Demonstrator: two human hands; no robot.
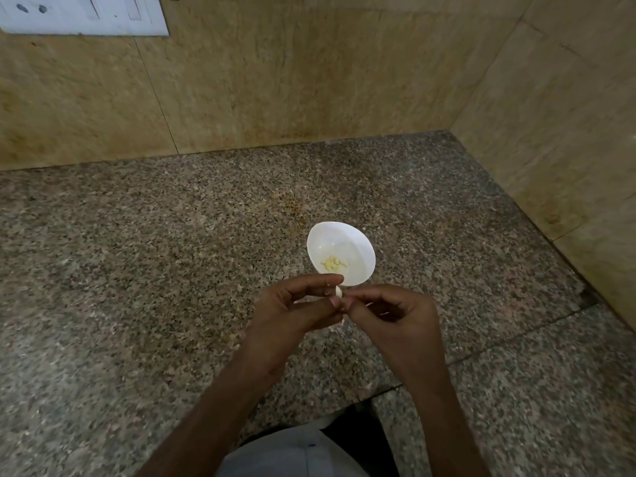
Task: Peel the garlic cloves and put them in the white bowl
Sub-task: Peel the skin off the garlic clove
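So both hands meet just at the near rim of the white bowl. Left hand is curled, thumb and forefinger pinching a garlic clove; right hand is curled too, fingertips pinching the same clove. Peeled cloves lie in the bowl. Bowl sits on a speckled granite counter, in a corner of beige tiled walls; white switch plate top left.

A: Location type?
B: Kitchen, likely domestic. Evidence: 1 speckled granite counter; beige stone-tiled walls meeting in 1 corner; 1 switch plate; 1 white bowl holding peeled garlic.
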